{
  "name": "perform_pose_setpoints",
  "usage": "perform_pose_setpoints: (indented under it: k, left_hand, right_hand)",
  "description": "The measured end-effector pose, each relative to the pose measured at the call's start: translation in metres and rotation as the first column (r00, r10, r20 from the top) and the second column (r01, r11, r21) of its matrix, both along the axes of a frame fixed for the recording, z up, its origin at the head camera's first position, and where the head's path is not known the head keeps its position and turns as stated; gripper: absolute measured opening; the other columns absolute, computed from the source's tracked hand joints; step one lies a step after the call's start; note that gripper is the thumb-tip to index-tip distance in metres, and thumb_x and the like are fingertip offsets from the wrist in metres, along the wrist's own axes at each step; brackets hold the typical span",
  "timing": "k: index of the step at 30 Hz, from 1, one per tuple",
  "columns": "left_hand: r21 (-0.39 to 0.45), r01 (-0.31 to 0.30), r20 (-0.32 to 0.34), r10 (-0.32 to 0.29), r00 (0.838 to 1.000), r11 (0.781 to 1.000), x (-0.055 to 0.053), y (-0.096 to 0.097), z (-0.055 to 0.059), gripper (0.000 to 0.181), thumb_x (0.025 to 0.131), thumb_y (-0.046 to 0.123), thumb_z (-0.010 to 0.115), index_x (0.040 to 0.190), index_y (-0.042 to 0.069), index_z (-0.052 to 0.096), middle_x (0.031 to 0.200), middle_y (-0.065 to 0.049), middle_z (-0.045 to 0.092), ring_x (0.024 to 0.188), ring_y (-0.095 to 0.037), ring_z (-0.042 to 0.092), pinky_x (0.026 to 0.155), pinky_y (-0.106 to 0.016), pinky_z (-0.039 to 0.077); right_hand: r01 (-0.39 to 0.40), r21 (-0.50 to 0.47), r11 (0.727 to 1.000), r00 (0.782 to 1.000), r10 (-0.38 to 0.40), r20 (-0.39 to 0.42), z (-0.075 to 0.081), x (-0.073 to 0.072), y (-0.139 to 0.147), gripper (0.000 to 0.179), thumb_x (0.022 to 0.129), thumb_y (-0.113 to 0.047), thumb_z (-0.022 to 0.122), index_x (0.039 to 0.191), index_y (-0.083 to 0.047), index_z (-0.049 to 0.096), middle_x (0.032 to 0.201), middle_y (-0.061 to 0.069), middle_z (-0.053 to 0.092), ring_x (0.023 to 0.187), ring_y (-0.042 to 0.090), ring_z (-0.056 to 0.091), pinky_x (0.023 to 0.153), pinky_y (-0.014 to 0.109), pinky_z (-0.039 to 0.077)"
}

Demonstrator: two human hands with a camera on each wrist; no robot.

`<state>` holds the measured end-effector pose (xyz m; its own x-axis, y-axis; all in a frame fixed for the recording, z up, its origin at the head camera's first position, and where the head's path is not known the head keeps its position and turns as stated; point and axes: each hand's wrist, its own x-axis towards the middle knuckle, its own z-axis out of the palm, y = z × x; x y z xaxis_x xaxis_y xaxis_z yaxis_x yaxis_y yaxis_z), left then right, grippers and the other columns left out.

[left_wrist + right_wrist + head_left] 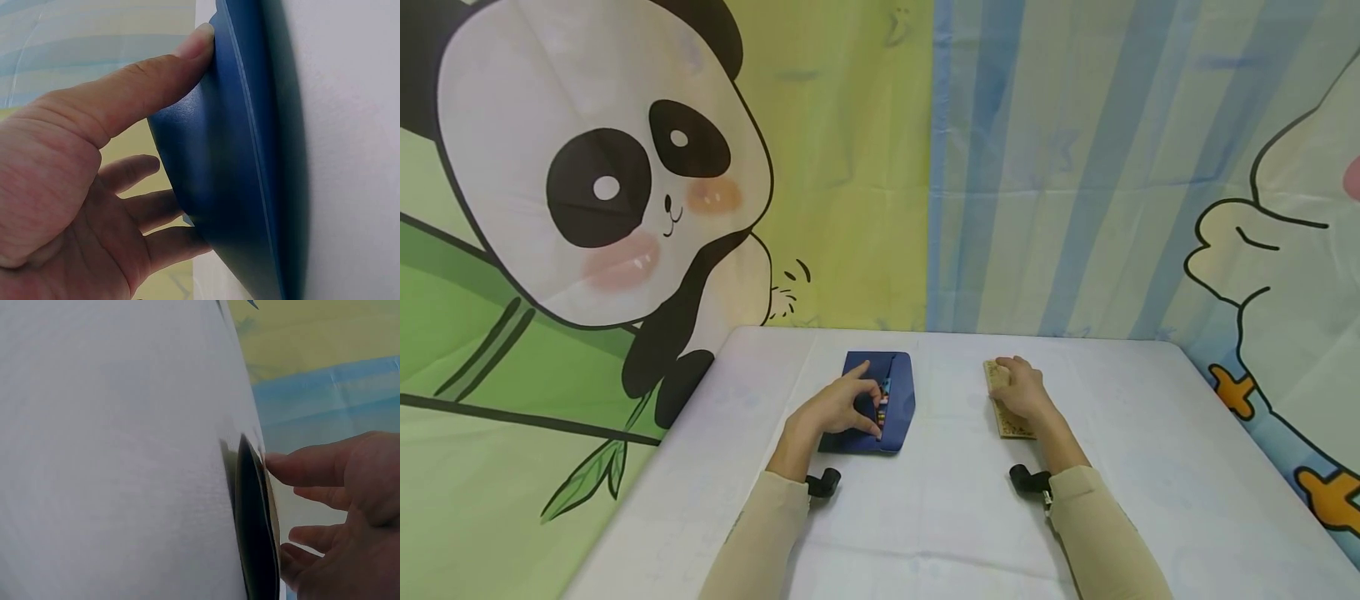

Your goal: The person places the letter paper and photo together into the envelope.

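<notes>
A dark blue envelope (pixel 901 408) lies on the white table, left of centre in the head view. A small strip of multicoloured print (pixel 883 392) shows near its middle. My left hand (pixel 844 407) is over it, thumb and fingers spread apart. In the left wrist view the left thumb (pixel 195 44) touches the blue surface and fingertips meet its far edge. To the right, a flat gold patterned packet (pixel 1011 427) lies lengthwise, partly covered by my right hand (pixel 1024 393). The right thumb (pixel 284 467) and fingers rest against its upper side; its underside looks dark.
White cloth covers the table (pixel 940 517), whose far edge meets a hanging curtain (pixel 850 167) printed with a panda and a white figure. A black wrist camera (pixel 824 483) sits by the left cuff and another camera (pixel 1028 479) by the right cuff.
</notes>
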<state>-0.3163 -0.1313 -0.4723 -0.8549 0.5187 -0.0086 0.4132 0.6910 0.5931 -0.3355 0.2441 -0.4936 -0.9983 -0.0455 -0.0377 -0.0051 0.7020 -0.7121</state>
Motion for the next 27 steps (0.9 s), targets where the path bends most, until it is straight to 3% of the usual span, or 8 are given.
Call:
perform_pose_setpoints:
  k: [5, 12, 22, 27]
  left_hand:
    - [-0.001, 0.0, -0.001, 0.0, 1.0, 1.0, 0.0005, 0.0001, 0.0002, 0.039, 0.072, 0.029, 0.097, 0.095, 0.023, 0.066, 0.174, -0.017, 0.015, 0.155, -0.049, 0.027, 0.115, -0.06, 0.04]
    - [-0.003, 0.001, 0.004, -0.001, 1.0, 1.0, 0.0, -0.0001, -0.0001, 0.039, 0.072, 0.029, 0.097, 0.094, 0.024, 0.066, 0.174, -0.017, 0.016, 0.155, -0.049, 0.027, 0.114, -0.06, 0.04]
    - [-0.009, 0.0, 0.001, 0.0, 1.0, 1.0, 0.0003, 0.0, 0.0, 0.039, 0.071, 0.031, 0.096, 0.095, 0.023, 0.066, 0.174, -0.017, 0.016, 0.155, -0.049, 0.028, 0.112, -0.058, 0.043]
    - [-0.009, 0.001, -0.001, -0.001, 1.0, 1.0, 0.0003, -0.0001, -0.0002, 0.039, 0.072, 0.031, 0.096, 0.095, 0.022, 0.066, 0.174, -0.017, 0.016, 0.155, -0.049, 0.028, 0.111, -0.058, 0.044]
  right_hand:
    - [0.003, -0.003, 1.0, 1.0, -0.003, -0.017, -0.002, -0.0011, 0.0016, 0.075, 0.089, -0.004, 0.075, 0.156, -0.004, 0.042, 0.166, 0.034, 0.02, 0.145, 0.06, 0.019, 0.113, 0.074, 0.029]
    - [0.012, -0.047, 0.999, 0.999, -0.01, 0.033, -0.0019, -0.0011, 0.0013, 0.077, 0.09, -0.007, 0.077, 0.158, -0.006, 0.041, 0.165, 0.031, 0.03, 0.148, 0.052, 0.033, 0.115, 0.064, 0.034]
    - [0.016, -0.117, 0.993, 1.0, -0.013, 0.022, -0.0012, 0.0004, -0.0007, 0.073, 0.091, -0.008, 0.078, 0.155, 0.001, 0.044, 0.162, 0.032, 0.036, 0.139, 0.047, 0.045, 0.109, 0.055, 0.043]
    - [0.03, -0.144, 0.989, 0.999, -0.025, 0.032, 0.0019, 0.0, -0.0035, 0.073, 0.093, -0.015, 0.077, 0.156, -0.001, 0.043, 0.163, 0.03, 0.035, 0.146, 0.047, 0.039, 0.117, 0.059, 0.035]
